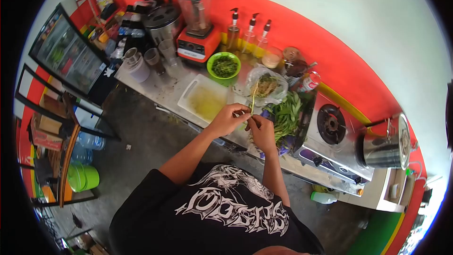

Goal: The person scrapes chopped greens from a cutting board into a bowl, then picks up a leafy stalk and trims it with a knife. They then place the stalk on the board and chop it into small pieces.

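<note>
Both hands meet in front of the counter around a thin green stem (pixel 253 98). My left hand (pixel 228 120) pinches it near its lower end. Close beside it, my right hand (pixel 262 132) has its fingertips closed at the same end. A leafy bunch of greens (pixel 286 113) lies just right of my right hand. Behind the stem, a clear plastic bag (pixel 279 78) holds pale stems and roots. Left of it stands a lime-green bowl (pixel 210 67) of picked leaves (pixel 225 66). A white cutting board (pixel 188 88), stained yellow-green, lies beyond my left hand.
An orange-based blender (pixel 192 46) and several pump bottles (pixel 248 35) line the red wall. At right are a gas stove (pixel 321 147) and a large metal pot (pixel 384 147). Cups (pixel 153 59) stand at the counter's left. A lidded green bucket (pixel 83 177) sits at lower left.
</note>
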